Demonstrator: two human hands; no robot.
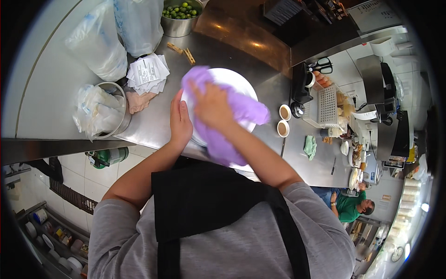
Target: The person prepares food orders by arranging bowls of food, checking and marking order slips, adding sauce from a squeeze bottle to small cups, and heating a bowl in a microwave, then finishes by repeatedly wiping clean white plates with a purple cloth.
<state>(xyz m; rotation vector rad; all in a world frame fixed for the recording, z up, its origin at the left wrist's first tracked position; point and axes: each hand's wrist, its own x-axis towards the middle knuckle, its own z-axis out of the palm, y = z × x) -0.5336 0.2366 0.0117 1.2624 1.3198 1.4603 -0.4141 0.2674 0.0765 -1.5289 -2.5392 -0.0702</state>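
Over the steel counter, a round white plate (239,83) lies before me, partly covered by a purple cloth (249,110). My left hand (181,120) holds the plate's left rim, thumb up along its edge. On top of the plate, my right hand (212,106) presses the bunched cloth, its fingers blurred. One end of the cloth hangs over the near rim towards my black apron (205,198). Whether more plates lie beneath this one, I cannot tell.
Left on the steel counter (153,129) are paper slips (146,71), a metal pot of plastic bags (122,120) and clothespins (189,55). Limes (179,11) fill a pot behind. Two sauce cups (283,128), a green cloth (309,147) and a white basket (325,106) stand right. A person (350,207) sits beyond.
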